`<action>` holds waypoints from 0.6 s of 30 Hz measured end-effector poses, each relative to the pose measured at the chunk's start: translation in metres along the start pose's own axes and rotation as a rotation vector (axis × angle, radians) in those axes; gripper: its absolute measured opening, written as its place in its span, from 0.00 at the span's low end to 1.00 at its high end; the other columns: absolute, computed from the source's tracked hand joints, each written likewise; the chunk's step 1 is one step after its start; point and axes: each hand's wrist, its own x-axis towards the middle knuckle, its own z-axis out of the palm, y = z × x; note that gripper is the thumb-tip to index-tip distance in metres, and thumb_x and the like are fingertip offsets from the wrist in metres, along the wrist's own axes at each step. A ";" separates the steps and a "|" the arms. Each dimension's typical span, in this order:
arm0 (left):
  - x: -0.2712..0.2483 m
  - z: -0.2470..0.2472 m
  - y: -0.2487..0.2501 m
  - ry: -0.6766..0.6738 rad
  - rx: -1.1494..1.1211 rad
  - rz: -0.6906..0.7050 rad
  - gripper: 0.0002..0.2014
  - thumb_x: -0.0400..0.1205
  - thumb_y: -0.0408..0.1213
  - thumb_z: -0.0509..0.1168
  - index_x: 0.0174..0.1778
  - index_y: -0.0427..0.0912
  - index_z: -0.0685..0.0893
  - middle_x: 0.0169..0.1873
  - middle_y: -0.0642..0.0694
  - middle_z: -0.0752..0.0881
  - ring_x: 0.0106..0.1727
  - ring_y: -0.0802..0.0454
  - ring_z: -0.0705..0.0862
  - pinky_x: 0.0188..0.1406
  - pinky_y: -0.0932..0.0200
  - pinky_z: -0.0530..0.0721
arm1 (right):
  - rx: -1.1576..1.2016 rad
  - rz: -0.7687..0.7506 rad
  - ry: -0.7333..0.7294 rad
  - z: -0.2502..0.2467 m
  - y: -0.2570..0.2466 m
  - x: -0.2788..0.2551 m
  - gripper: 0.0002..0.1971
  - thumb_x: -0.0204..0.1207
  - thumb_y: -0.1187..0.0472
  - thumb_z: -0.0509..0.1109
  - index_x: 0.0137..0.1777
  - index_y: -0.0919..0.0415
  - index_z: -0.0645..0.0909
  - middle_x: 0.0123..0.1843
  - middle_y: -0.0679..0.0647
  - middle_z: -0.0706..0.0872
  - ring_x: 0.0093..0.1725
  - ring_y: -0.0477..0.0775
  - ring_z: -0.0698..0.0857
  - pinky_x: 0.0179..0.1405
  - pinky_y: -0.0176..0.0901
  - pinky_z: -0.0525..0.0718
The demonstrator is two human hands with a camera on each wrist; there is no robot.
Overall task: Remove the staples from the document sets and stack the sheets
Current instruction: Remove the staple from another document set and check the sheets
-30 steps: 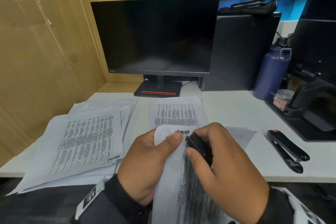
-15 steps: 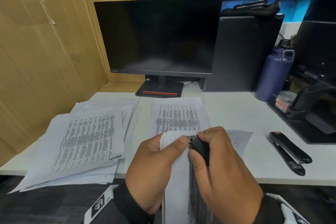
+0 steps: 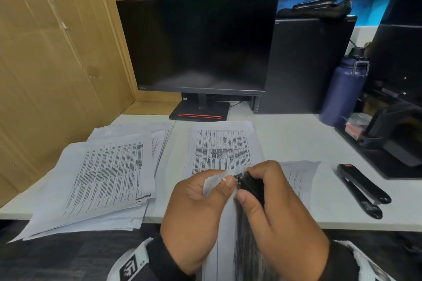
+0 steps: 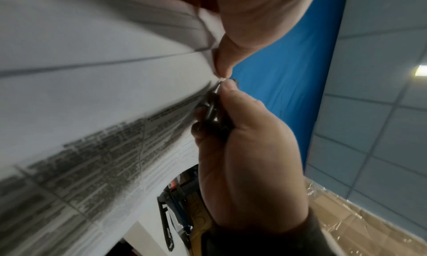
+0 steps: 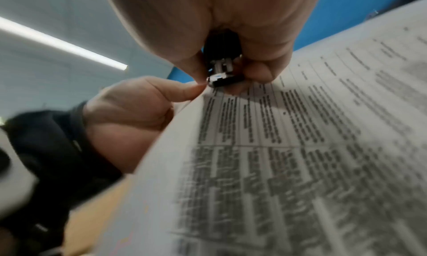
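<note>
Document set (image 3: 226,230) is lifted above the near edge of the counter (image 3: 296,143), at about 6 o'clock in my head view, between my two hands. I go from left to right. At 9 o'clock a loose pile of printed sheets (image 3: 107,173) lies on the counter, beside the cardboard wall (image 3: 57,52). At 12 o'clock the dark monitor (image 3: 201,45) stands, and in front of it one more printed sheet (image 3: 222,143) lies flat.

My left hand (image 3: 194,219) pinches the top corner of the document set, thumb on the front and fingers curled behind the paper. The thumb tip (image 5: 191,88) almost touches the tool. My right hand (image 3: 276,217) grips a black staple remover (image 3: 251,186), fingers and thumb curled round it. In the right wrist view its metal teeth (image 5: 220,72) sit on the paper corner. If they hold a staple, I cannot tell; the corner is too small and blurred.

Further right, at 3 o'clock, a black stapler (image 3: 363,189) lies on the counter, well apart from my hands. Behind it, at 2 o'clock, stands a blue bottle (image 3: 342,91).
</note>
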 end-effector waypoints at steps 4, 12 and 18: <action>0.000 0.001 0.000 0.015 0.042 0.021 0.12 0.85 0.34 0.70 0.46 0.55 0.96 0.43 0.46 0.97 0.49 0.46 0.95 0.58 0.45 0.91 | 0.140 0.033 0.022 0.006 0.004 -0.002 0.09 0.81 0.45 0.63 0.56 0.39 0.67 0.53 0.34 0.78 0.54 0.41 0.82 0.50 0.27 0.76; 0.002 0.002 -0.002 -0.025 -0.083 -0.038 0.07 0.79 0.42 0.74 0.45 0.46 0.96 0.41 0.41 0.96 0.44 0.49 0.92 0.50 0.47 0.87 | -0.070 -0.212 0.232 0.012 0.009 0.001 0.12 0.82 0.54 0.64 0.62 0.57 0.71 0.55 0.48 0.72 0.53 0.50 0.78 0.57 0.36 0.76; 0.003 0.001 0.005 -0.002 -0.152 -0.115 0.05 0.76 0.38 0.79 0.45 0.43 0.96 0.45 0.36 0.95 0.48 0.41 0.94 0.59 0.42 0.89 | -0.020 -0.071 0.189 0.007 0.002 0.000 0.10 0.82 0.45 0.63 0.56 0.48 0.70 0.49 0.42 0.74 0.48 0.43 0.79 0.47 0.33 0.77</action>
